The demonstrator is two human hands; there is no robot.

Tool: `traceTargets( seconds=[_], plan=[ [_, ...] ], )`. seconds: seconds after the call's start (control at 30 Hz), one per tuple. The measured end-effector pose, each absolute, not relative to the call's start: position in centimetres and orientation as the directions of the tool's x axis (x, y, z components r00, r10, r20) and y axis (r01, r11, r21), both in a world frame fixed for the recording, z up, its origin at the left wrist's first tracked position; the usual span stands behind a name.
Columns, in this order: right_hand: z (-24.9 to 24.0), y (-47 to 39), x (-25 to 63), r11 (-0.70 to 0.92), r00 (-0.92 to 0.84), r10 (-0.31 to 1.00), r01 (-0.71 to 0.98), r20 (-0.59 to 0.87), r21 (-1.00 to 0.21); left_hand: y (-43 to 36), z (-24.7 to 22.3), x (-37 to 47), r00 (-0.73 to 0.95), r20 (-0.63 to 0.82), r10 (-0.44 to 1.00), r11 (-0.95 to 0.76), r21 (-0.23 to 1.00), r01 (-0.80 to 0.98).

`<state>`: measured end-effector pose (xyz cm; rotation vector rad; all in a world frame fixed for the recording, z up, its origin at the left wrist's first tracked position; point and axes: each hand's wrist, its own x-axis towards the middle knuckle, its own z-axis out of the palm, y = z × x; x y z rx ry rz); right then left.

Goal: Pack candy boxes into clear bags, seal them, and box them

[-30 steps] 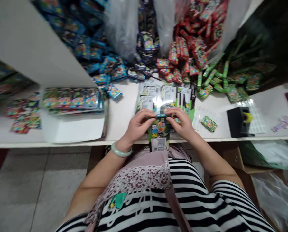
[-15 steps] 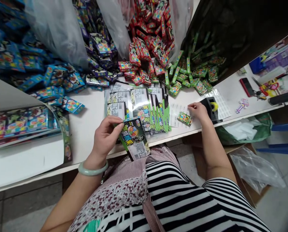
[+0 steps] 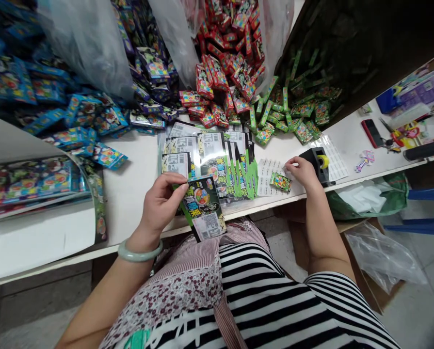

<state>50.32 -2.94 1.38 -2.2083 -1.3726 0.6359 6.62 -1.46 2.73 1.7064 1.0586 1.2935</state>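
Observation:
My left hand point(image 3: 166, 201) pinches the upper left edge of a flat black and green printed pouch point(image 3: 205, 206), which overhangs the table's front edge. On the table just beyond it lie several similar pouches point(image 3: 217, 162), overlapping one another. To the right, my right hand point(image 3: 301, 170) has thumb and forefinger pressed together at the upper right corner of a white label sheet point(image 3: 265, 175). Whatever is between those fingertips is too small to make out. A small green candy box point(image 3: 281, 182) rests on that sheet, close below the fingertips.
Heaps of blue point(image 3: 89, 116), purple point(image 3: 153, 65), red point(image 3: 217, 72) and green boxes point(image 3: 271, 116) line the back. A black tape dispenser point(image 3: 316, 162) stands beside my right hand, near another label sheet point(image 3: 336, 162). Farther right lie a phone point(image 3: 372, 133) and scissors point(image 3: 402, 135).
My right hand has shifted slightly to the right and down at the label sheet. The left hand keeps its hold on the pouch, almost unmoved.

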Motion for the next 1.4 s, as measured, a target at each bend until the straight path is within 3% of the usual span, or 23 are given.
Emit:
traceTargets(
  seconds=[0.2, 0.27, 0.37, 0.47, 0.6, 0.83, 1.2, 1.3, 1.4],
  plan=[
    [2.3, -2.8, 50.4, -0.408, 0.415, 0.894, 0.595, -0.170, -0.692, -1.6, 2.8, 6.3, 0.165, 0.335, 0.928, -0.362, 0.916, 0.173],
    [4.0, -2.8, 48.6, -0.340, 0.362, 0.921, 0.559, -0.146, -0.756, -1.6, 2.8, 6.7, 0.183, 0.355, 0.917, -0.383, 0.910, 0.156],
    [7.7, -2.4, 43.0, -0.090, 0.051, 0.996, 0.434, -0.075, -0.896, -1.7, 3.2, 7.9, 0.230, 0.393, 0.890, -0.430, 0.893, 0.137],
    [10.9, -1.4, 36.0, 0.123, -0.357, 0.934, 0.333, -0.005, -0.935, -1.8, 3.5, 8.7, 0.272, 0.400, 0.875, -0.447, 0.884, 0.138],
    [12.2, 0.4, 29.5, 0.230, -0.522, 0.852, 0.423, -0.028, -0.877, -2.1, 4.1, 8.6, 0.279, 0.405, 0.871, -0.453, 0.881, 0.135],
    [10.8, 2.0, 27.5, 0.130, -0.472, 0.856, 0.592, -0.211, -0.795, -2.2, 4.5, 7.8, 0.282, 0.359, 0.890, -0.404, 0.906, 0.123],
    [10.5, 2.1, 27.1, 0.086, -0.407, 0.885, 0.623, -0.228, -0.777, -2.0, 3.9, 9.0, 0.170, 0.366, 0.915, -0.390, 0.909, 0.144],
    [9.6, 2.5, 27.0, -0.067, -0.402, 0.856, 0.539, -0.326, -0.839, -2.0, 3.8, 9.0, 0.166, 0.384, 0.908, -0.407, 0.903, 0.135],
    [9.0, 2.7, 26.9, -0.338, -0.438, 0.763, 0.355, -0.475, -0.872, -2.7, 3.1, 9.1, 0.170, 0.321, 0.932, -0.344, 0.931, 0.126]
  ],
)
